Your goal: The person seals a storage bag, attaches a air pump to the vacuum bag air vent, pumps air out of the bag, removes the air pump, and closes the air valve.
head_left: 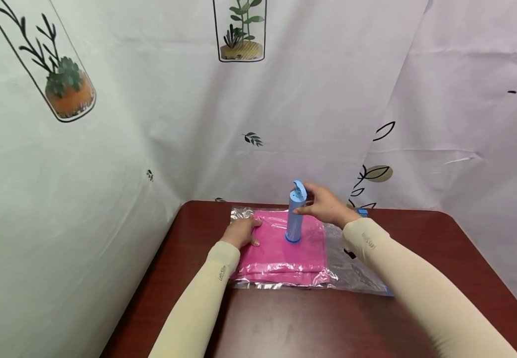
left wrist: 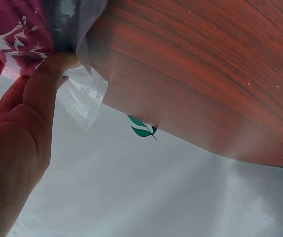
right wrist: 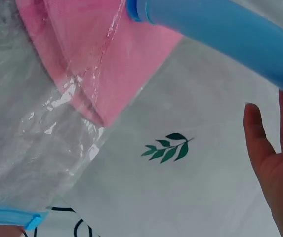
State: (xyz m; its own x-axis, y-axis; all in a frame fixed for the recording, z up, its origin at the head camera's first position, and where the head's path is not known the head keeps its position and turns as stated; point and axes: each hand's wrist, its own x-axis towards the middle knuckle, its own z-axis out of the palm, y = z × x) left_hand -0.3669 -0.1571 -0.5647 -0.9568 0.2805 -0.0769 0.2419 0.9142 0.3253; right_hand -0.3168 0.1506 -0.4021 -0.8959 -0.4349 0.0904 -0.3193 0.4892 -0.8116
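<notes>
A clear plastic storage bag (head_left: 357, 271) lies flat on the table, with a folded pink cloth (head_left: 280, 256) inside it. On top of the cloth stands a blue hand pump (head_left: 294, 221), nearly upright, its base against the bag and a lighter blue piece tilted up at its top. My right hand (head_left: 323, 204) holds the pump near its upper end, thumb on the near side. At the bag's left side my left hand (head_left: 240, 231) rests with fingers spread on the plastic. The left wrist view shows the fingers (left wrist: 35, 94) touching the bag's crinkled corner.
A dark red-brown wooden table (head_left: 280, 318) carries everything. White printed sheets (head_left: 312, 109) hang close behind it and along the left and right. The bag's blue zip strip with its slider (right wrist: 32, 220) runs along its right end, partly behind my right arm.
</notes>
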